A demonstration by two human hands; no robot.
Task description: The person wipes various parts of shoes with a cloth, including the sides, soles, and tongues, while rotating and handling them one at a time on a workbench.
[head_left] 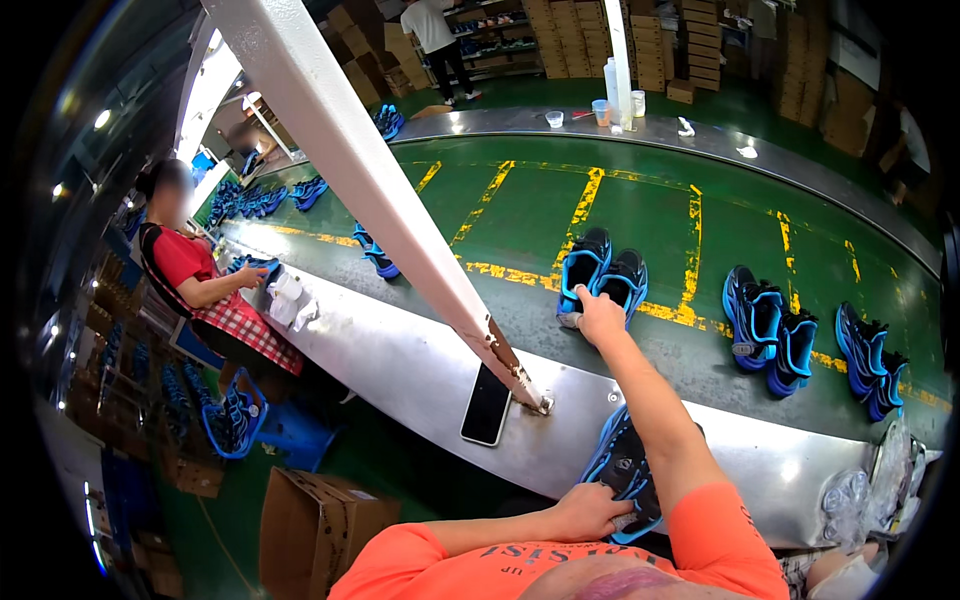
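My right hand [598, 314] reaches over the metal ledge to a pair of black and blue sneakers on the green belt. Its fingers are closed on the heel of the left sneaker [586, 265], thumb at the collar. The other sneaker of that pair [627, 280] stands right beside it. Close to my body, my left hand [592, 512] grips another dark sneaker with blue trim [628, 462], which lies tilted against the ledge's near edge. My right forearm covers part of this shoe.
A white slanted post [400, 170] rises from the metal ledge [400, 355], beside a phone [487, 405]. More sneaker pairs [768, 330] stand on the belt [540, 200] at right. Clear plastic wrapping [848, 500] lies lower right. A co-worker in red [190, 265] handles a shoe at left, above a cardboard box [320, 530].
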